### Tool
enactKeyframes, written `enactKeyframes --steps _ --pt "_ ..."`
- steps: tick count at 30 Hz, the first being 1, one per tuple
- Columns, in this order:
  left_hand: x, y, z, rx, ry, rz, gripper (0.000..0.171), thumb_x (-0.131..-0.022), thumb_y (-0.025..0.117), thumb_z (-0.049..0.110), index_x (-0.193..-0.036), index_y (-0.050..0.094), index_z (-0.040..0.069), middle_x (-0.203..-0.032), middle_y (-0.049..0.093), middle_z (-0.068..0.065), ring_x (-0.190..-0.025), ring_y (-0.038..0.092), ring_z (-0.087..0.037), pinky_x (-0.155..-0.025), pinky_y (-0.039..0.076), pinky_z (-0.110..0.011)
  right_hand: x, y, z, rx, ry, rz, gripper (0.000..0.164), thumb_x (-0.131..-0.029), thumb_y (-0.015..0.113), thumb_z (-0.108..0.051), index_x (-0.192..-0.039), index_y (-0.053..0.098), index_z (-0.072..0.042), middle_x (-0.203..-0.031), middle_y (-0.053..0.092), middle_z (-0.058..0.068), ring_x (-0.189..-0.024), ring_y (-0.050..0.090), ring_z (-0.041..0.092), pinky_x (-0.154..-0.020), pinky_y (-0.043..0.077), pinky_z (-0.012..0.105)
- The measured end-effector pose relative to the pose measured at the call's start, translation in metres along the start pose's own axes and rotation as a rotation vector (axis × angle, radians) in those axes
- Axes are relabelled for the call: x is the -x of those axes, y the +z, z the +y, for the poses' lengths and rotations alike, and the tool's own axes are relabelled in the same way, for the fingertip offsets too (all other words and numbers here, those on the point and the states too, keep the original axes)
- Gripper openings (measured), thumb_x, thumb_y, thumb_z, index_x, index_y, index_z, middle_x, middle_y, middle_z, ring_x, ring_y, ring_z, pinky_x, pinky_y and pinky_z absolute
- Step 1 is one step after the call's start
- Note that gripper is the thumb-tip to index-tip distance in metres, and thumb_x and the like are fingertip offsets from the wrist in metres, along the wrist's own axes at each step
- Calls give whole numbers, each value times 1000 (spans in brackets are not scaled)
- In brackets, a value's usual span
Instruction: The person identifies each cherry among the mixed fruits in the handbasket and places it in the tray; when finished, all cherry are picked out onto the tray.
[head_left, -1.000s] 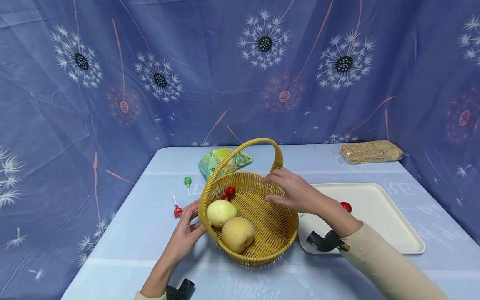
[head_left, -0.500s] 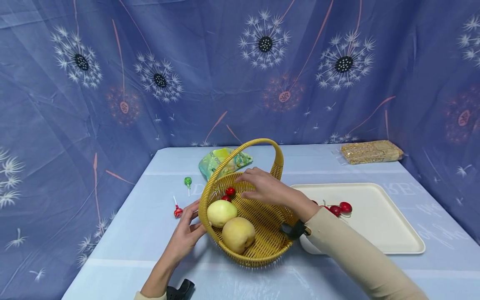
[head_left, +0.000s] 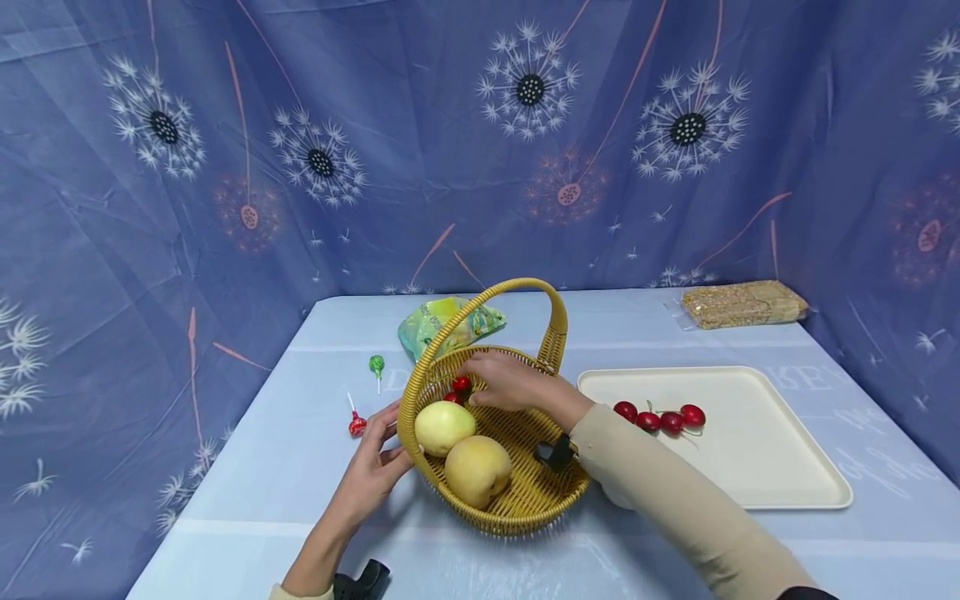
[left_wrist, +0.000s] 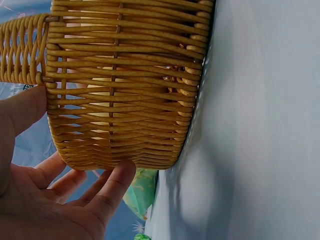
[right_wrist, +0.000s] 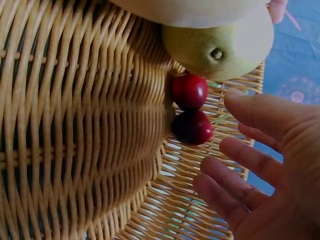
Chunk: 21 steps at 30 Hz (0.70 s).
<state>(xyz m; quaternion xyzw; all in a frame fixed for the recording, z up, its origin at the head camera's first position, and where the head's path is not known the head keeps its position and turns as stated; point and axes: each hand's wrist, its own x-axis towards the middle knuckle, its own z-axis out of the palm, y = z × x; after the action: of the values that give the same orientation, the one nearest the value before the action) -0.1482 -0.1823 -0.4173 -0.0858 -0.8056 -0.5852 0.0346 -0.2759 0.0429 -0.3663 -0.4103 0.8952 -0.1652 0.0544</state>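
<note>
The yellow wicker basket (head_left: 525,492) stands on the table with its handle up. My left hand (head_left: 375,462) rests on its left side. In the left wrist view the thumb (left_wrist: 27,110) is at the rim, and the other fingers (left_wrist: 116,187) lie extended against the outer wall. Inside the basket, my right hand (head_left: 498,382) is at two red cherries (right_wrist: 189,92). Its fingers (right_wrist: 225,185) are spread and loosely bent beside them, holding nothing. A pale green-yellow fruit (head_left: 444,428) and a rounder yellow fruit (head_left: 477,472) lie at the basket's left.
A cream tray (head_left: 780,467) on the right bears several cherries (head_left: 671,423). Behind the basket lies a green-yellow packet (head_left: 427,321). Left of it are a green lollipop (head_left: 377,364) and a red lollipop (head_left: 357,426). A bagged grain bar (head_left: 742,304) lies at the back right.
My right hand has moved left from the basket's right rim and down to the cherries inside. More cherries on the tray show now. The left hand has stayed at the basket.
</note>
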Motion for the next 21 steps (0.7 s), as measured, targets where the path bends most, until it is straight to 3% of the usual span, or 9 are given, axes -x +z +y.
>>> enactKeyframes --steps 5,13,21 --pt "0 0 -1 -2 6 -4 56 -86 68 15 -136 43 22 -150 27 -4 -134 37 -29 -92 48 -18 -7 7 3 -4 22 -63 48 -89 66 -22 -134 52 -13 -132 55 6 -125 50 24 -105 41 41" --pt "1 0 -1 -1 9 0 56 -86 68 14 -136 43 21 -150 27 -4 -133 38 -27 -92 48 -18 -13 12 7 -9 35 -91 49 -89 64 -16 -137 49 -15 -135 52 5 -127 48 22 -106 40 40" --pt "1 0 -1 -8 12 5 57 -86 68 14 -136 43 21 -150 27 -5 -134 38 -29 -92 48 -17 -14 15 7 10 28 -101 45 -88 64 -13 -132 53 -14 -127 53 5 -110 55 20 -95 46 36"
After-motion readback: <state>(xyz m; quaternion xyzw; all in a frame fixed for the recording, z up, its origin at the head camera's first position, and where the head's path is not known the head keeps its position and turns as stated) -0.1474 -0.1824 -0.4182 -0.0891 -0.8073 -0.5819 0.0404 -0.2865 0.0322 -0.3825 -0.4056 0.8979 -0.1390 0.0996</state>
